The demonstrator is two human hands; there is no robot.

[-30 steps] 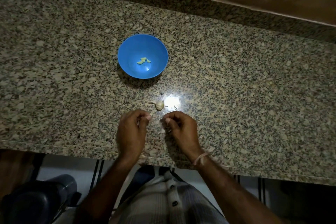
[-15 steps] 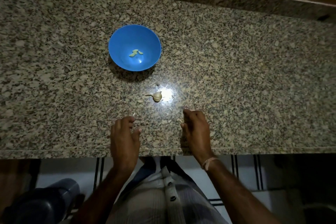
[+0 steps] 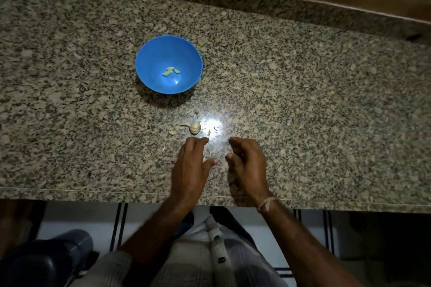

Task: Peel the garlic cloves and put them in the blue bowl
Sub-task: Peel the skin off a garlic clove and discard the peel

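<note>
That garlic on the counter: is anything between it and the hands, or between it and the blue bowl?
Nothing solid. Only thin peel scraps lie between the hands and the garlic; bare counter leads to the blue bowl.

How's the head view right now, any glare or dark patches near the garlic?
Head view: a bright glare spot sits on the counter just right of the garlic bulb; the bowl casts a shadow toward the near left; the frame darkens at the edges and below the counter; the far counter edge bows from wide-angle distortion.
</note>
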